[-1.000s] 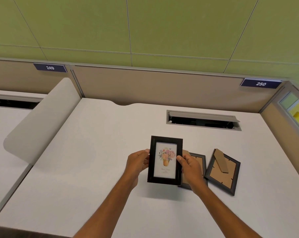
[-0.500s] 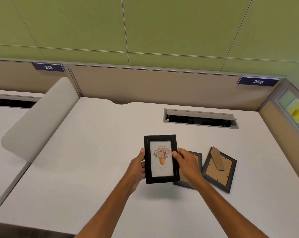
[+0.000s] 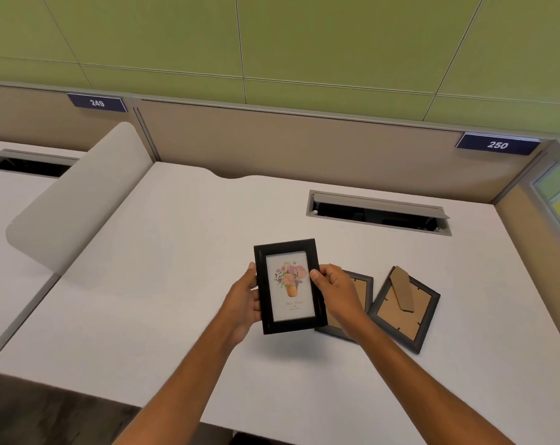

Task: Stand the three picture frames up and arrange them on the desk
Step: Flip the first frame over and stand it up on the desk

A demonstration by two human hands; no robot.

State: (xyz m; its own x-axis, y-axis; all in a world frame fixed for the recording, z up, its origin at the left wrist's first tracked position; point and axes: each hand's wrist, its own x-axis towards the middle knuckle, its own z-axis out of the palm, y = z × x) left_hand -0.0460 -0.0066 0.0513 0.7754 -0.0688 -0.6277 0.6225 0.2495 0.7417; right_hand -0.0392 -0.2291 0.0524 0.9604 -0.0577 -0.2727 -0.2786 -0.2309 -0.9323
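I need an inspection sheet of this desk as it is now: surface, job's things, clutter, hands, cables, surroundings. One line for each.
Surface: white desk, open cable hatch at the back.
Job's things: flower frame held above the desk, picture toward the camera; two grey frames lie face down to its right, the middle frame partly hidden by the right hand, the right frame with its cardboard stand showing.
Clutter: nothing seen.
Hands: left hand and right hand grip the flower frame by its side edges.
Cables: nothing seen; the hatch is dark inside.
Surroundings: beige partition, sign 249, sign 250, green wall, curved divider on the left.
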